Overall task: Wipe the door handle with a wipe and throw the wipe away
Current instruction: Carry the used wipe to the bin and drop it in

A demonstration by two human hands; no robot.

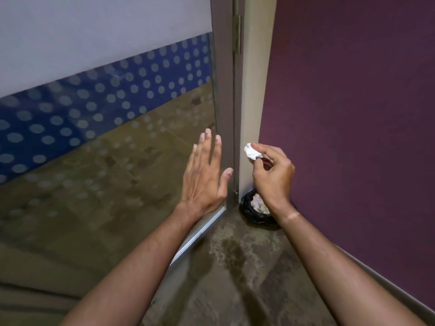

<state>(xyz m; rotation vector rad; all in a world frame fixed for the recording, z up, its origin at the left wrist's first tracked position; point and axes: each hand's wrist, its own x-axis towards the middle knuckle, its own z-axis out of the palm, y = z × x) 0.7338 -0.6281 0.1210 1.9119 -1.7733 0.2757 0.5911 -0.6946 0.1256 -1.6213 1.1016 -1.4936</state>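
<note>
The glass door (106, 137) fills the left of the view, its pane frosted pale at the top, crossed by a blue band of grey dots, and clear below, where the mottled floor shows through. Its grey metal frame (222, 90) runs down the right edge of the pane, with a hinge (236, 34) high up where it meets the cream door jamb (254, 90). No door handle shows in this view.

The left hand (203, 175) is spread flat and open in front of the lower part of that frame, fingers apart and pointing up, holding nothing; whether it touches the glass cannot be told.

Just right of the frame, in front of the jamb, the right hand (274, 172) pinches a crumpled white wipe (252, 151) between thumb and fingertips, the other fingers curled in. The wipe is held in the air, above and slightly left of the bin.

The bin (255, 211) stands on the floor in the corner at the foot of the jamb, lined with a black bag, partly hidden behind the right wrist. White crumpled paper (256, 201) lies inside it.

To the right of the jamb a dark purple wall (353, 114) runs to the edge of the view, with a grey skirting (388, 285) along its base. The floor (235, 267) is brownish speckled stone with darker blotches.
</note>
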